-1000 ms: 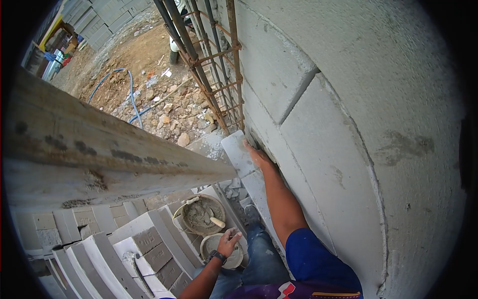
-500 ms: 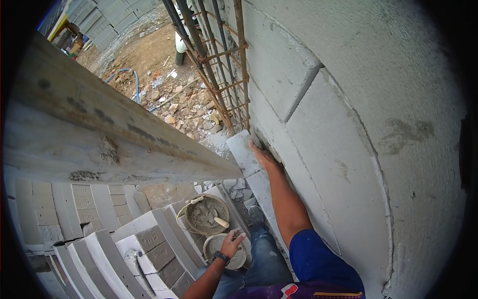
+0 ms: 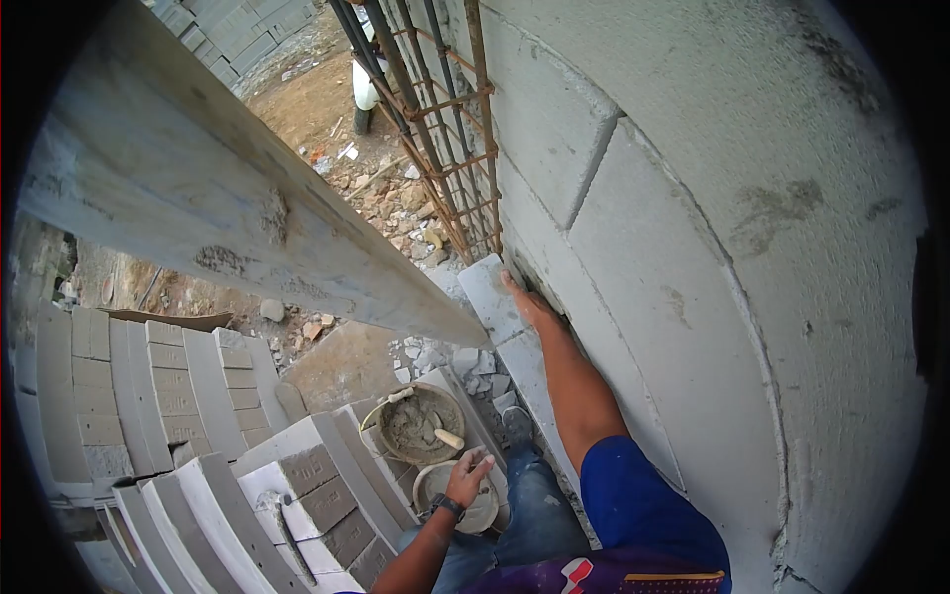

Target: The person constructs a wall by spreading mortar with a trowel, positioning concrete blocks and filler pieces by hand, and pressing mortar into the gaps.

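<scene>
My right hand is at the far end of a low course of light grey blocks beside the wall. It grips the wall-side edge of the end block, and some of its fingers are hidden in the gap by the wall. My left hand, with a watch on its wrist, hovers open and empty above a pale bucket. Just beyond it stands a bucket of grey mortar, with a wooden-handled trowel stuck in the mix.
A tall block wall rises on my right. Tied rebar stands past the end block. A thick slanting post crosses the left side. Stacked blocks bear a hammer-like tool. Rubble lies by my foot.
My view has shifted slightly, so the post appears steeper and more of the stacked blocks shows. The right hand stays at the end block; the left hand stays raised over the bucket.
</scene>
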A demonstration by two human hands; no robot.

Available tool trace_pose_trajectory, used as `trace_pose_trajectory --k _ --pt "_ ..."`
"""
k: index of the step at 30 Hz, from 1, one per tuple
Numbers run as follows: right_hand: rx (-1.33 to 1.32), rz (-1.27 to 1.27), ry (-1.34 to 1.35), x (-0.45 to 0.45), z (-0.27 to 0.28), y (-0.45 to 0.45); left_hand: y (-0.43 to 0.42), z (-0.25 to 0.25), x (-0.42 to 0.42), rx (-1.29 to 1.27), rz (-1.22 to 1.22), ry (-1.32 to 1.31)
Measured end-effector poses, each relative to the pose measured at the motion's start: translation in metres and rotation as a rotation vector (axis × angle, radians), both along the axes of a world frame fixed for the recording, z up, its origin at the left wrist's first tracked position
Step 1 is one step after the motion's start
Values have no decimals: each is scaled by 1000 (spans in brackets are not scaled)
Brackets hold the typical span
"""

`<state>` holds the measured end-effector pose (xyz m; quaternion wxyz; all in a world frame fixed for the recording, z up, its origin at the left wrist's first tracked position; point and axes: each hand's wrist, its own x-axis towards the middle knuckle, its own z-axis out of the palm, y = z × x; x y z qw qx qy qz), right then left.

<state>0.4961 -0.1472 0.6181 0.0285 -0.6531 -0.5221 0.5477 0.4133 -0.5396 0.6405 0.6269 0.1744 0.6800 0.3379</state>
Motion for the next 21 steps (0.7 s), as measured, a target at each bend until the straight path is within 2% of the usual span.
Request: trace_pose_trajectory --k 1,3,6,7,9,11,14,16,19,21 --pt "19 -8 13 2 -3 0 -1 3 0 2 12 -2" --pt "-36 61 12 5 25 -6 -1 23 -1 22 27 -8" --pt "54 125 76 11 18 -16 -17 30 -20 108 57 46" --pt "77 135 92 14 35 -25 -24 35 -26 144 66 71" --pt "245 158 29 15 63 -49 -43 46 -49 158 44 173" --pt "585 189 -67 15 70 -84 -62 60 -74 142 8 337" --pt "954 70 -85 3 72 -162 -99 74 -113 123 50 619" --pt "812 192 102 -6 46 -212 -132 41 -135 59 107 697" --pt "602 499 67 -24 -27 -300 -157 -4 -141 -16 197 652" --pt "483 685 -35 -41 -71 -337 -170 -64 -138 -81 238 588"
